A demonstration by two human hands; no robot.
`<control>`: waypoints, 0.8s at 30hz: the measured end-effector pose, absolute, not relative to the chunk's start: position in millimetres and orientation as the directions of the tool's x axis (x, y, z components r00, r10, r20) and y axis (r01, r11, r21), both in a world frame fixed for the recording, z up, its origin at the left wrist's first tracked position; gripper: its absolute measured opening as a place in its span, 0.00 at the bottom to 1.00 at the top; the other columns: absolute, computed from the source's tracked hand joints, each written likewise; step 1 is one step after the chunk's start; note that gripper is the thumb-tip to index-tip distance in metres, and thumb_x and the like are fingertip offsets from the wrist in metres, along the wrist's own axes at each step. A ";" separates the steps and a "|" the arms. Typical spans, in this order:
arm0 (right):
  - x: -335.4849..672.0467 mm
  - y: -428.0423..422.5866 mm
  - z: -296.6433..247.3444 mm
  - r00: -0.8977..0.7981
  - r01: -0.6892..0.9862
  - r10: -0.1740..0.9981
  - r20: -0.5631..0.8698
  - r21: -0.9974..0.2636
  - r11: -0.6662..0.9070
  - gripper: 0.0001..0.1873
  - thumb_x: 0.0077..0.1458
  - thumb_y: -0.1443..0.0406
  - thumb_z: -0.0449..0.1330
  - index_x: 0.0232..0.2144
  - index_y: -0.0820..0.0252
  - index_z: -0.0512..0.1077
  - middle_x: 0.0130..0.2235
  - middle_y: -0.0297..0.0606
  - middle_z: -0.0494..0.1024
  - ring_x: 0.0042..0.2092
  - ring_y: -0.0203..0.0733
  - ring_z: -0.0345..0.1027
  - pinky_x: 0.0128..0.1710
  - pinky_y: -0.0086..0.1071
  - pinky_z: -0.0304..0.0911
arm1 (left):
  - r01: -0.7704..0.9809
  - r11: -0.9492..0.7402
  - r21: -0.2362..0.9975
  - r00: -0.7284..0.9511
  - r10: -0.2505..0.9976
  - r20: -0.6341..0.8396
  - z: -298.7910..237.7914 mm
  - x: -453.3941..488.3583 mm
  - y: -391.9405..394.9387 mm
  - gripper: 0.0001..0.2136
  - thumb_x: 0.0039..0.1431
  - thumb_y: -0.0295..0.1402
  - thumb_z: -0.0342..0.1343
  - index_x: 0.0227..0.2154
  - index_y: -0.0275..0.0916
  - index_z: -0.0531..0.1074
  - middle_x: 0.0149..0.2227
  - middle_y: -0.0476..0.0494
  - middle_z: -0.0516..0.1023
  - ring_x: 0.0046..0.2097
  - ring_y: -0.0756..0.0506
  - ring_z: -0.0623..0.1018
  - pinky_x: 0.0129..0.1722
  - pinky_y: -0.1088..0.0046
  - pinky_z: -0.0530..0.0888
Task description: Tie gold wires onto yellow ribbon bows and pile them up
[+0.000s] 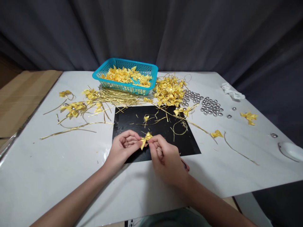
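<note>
A small yellow ribbon bow (146,139) is pinched between both my hands just above the near edge of a black mat (132,121). My left hand (124,148) grips its left side with curled fingers. My right hand (164,157) pinches its right side, fingers closed. Loose gold wire ties and yellow scraps (176,127) lie on the mat beyond the bow.
A blue basket (126,75) of yellow bows stands at the back. Gold twist ties (118,97) and bows are spread left of it, a bow pile (169,91) and silver bells (210,106) right. A white dish (292,150) sits at the right edge.
</note>
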State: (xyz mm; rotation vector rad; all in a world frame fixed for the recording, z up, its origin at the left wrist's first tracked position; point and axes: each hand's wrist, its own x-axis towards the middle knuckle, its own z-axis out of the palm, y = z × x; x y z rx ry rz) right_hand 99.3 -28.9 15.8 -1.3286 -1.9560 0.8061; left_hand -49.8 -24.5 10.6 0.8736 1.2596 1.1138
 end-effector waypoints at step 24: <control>102.3 -32.0 16.6 -0.342 0.579 0.930 0.132 -0.750 0.320 0.06 0.54 0.70 0.49 0.27 0.61 0.63 0.17 0.25 0.53 0.18 0.28 0.49 0.20 0.23 0.46 | -0.091 0.271 0.958 -0.076 0.958 -0.278 13.2 -46.6 -24.2 0.05 0.36 0.27 0.60 0.20 0.36 0.69 0.16 0.53 0.75 0.22 0.54 0.74 0.23 0.83 0.69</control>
